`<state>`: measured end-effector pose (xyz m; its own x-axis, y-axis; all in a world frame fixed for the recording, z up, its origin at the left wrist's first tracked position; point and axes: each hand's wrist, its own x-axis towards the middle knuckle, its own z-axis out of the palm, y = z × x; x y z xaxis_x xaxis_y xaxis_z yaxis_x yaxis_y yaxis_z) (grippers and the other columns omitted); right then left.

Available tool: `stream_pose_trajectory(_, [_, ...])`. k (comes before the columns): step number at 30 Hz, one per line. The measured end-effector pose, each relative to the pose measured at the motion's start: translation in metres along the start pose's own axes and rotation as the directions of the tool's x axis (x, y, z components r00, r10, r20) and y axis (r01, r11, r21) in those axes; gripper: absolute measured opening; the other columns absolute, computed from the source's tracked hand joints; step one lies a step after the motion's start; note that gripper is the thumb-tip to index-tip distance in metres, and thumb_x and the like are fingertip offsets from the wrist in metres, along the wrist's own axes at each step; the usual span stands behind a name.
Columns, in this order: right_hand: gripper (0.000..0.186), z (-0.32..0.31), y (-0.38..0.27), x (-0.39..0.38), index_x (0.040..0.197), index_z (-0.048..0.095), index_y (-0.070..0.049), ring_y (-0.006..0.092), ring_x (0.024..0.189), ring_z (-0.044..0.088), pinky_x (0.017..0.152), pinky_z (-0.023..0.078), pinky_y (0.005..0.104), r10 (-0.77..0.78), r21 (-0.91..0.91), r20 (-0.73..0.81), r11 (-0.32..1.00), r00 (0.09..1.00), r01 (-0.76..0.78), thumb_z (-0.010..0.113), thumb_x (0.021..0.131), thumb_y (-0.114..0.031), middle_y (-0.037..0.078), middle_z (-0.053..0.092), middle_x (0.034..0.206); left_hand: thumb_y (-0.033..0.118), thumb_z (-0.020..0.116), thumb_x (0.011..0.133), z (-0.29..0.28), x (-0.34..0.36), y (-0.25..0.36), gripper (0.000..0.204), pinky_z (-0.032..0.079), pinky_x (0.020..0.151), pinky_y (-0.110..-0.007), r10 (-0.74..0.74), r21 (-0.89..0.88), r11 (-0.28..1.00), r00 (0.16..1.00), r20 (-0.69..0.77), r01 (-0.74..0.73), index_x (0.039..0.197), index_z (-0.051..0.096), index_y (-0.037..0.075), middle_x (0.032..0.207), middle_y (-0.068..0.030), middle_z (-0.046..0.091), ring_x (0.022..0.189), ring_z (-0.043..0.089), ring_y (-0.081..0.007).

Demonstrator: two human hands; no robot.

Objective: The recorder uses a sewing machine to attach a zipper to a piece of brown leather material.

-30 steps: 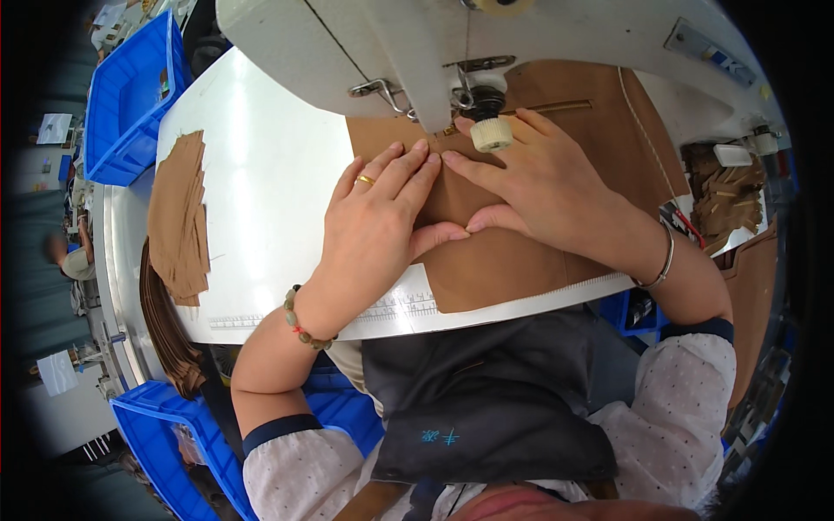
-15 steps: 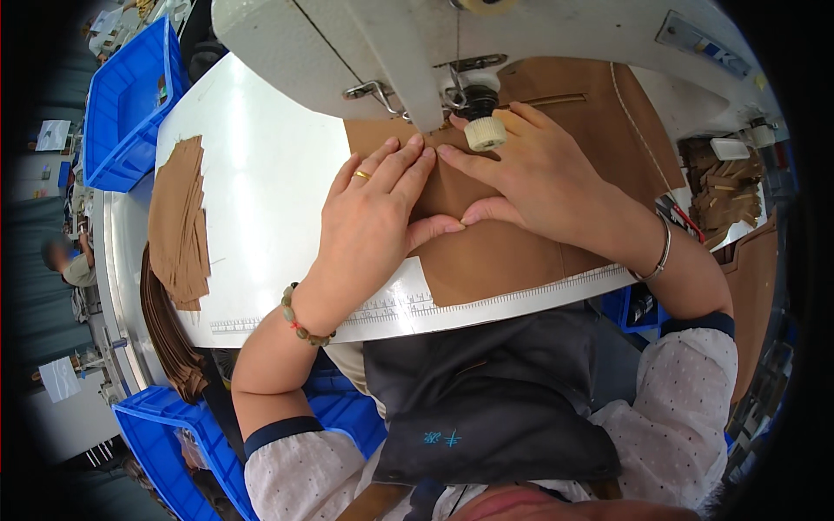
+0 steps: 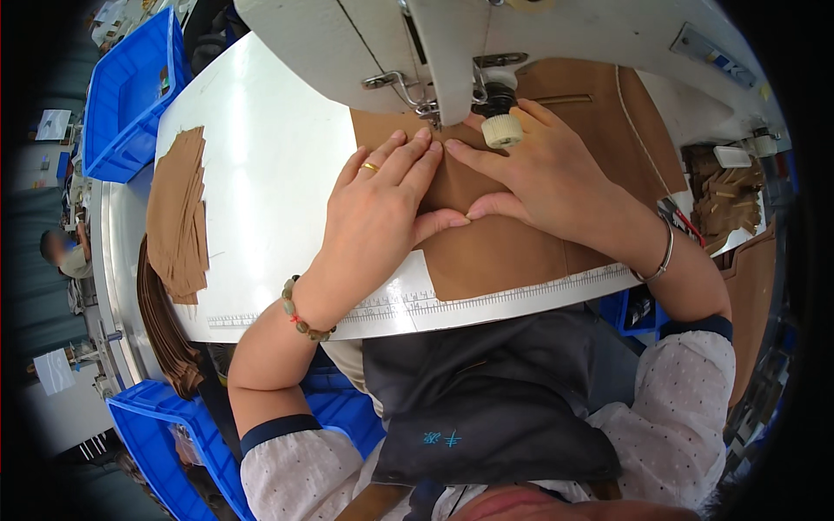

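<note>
Just in front of the sewing machine (image 3: 295, 43), the left hand (image 3: 373, 204) and the right hand (image 3: 552, 178) lie palm down on the brown sheet (image 3: 495, 260), fingers straight, seemingly pressing rather than gripping. The left fingers point to 1 o'clock, nearly together; the right ones fan toward 10 and 11. The 2 thumb tips meet or nearly meet; whether they pinch a fold, I cannot tell. The presser foot (image 3: 431, 110) stands just past the index tips at 12 o'clock, about equally near both hands. The sheet lies directly beneath the fingers, a narrow slot (image 3: 565, 98) in it near 2 o'clock. Its long axis is hard to judge, as machine and hands cover much of it. A pale knob (image 3: 501, 132) hides part of the right fingers; the needle's point is too small to make out. Between 8 and 9 o'clock lie stacked brown pieces (image 3: 178, 217).
</note>
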<state>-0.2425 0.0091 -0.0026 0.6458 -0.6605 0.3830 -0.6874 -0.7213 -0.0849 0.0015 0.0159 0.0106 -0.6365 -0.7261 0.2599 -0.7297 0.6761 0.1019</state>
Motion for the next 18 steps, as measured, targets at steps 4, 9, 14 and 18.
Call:
stream_pose_trajectory(4, [0.064, 0.0, 0.0, -0.001, 0.126, 0.074, -0.01, 0.0286, 0.129, 0.056, 0.113, 0.042, 0.0494, 0.011, 0.003, 0.002, 1.0, 1.0, -0.011, 0.078, 0.078, -0.052, 0.014, 0.064, 0.138, 0.057, 0.072, 0.083, 0.002, 0.0, -0.001, 0.076, 0.045, 0.111, -0.049, 0.012, 0.009, 1.0, 1.0, -0.001, -0.012, 0.135, 0.066, 0.002, 0.143, -0.0112, 0.064, 0.135, 0.059, -0.0308])
stream_pose_trajectory(9, [0.063, -0.001, 0.001, 0.0, 0.127, 0.073, -0.011, 0.0283, 0.13, 0.056, 0.113, 0.043, 0.0495, 0.014, -0.001, 0.001, 1.0, 1.0, -0.014, 0.078, 0.079, -0.051, 0.014, 0.063, 0.138, 0.057, 0.072, 0.083, 0.002, 0.001, -0.001, 0.076, 0.045, 0.11, -0.048, 0.012, 0.014, 1.0, 1.0, -0.01, -0.012, 0.135, 0.066, 0.002, 0.143, -0.011, 0.064, 0.134, 0.059, -0.0307])
stream_pose_trajectory(14, [0.058, -0.016, 0.004, -0.006, 0.124, 0.074, -0.011, 0.027, 0.121, 0.062, 0.107, 0.047, 0.0459, 0.022, 0.067, -0.008, 0.998, 1.0, -0.021, 0.078, 0.08, -0.048, 0.012, 0.067, 0.13, 0.057, 0.072, 0.083, 0.008, 0.003, -0.001, 0.076, 0.046, 0.11, -0.049, 0.019, 0.002, 1.0, 0.999, -0.032, -0.019, 0.135, 0.066, 0.002, 0.144, -0.0107, 0.064, 0.135, 0.059, -0.0304])
stream_pose_trajectory(18, [0.038, -0.085, 0.026, -0.041, 0.116, 0.073, -0.004, 0.0318, 0.1, 0.071, 0.096, 0.054, 0.0366, -0.057, -0.253, -0.098, 0.967, 0.993, 0.031, 0.076, 0.091, -0.032, 0.011, 0.073, 0.118, 0.058, 0.071, 0.085, 0.007, -0.008, -0.004, 0.074, 0.047, 0.108, -0.048, -0.051, 0.035, 0.998, 0.997, -0.064, 0.054, 0.135, 0.066, 0.003, 0.141, -0.01, 0.065, 0.132, 0.06, -0.03])
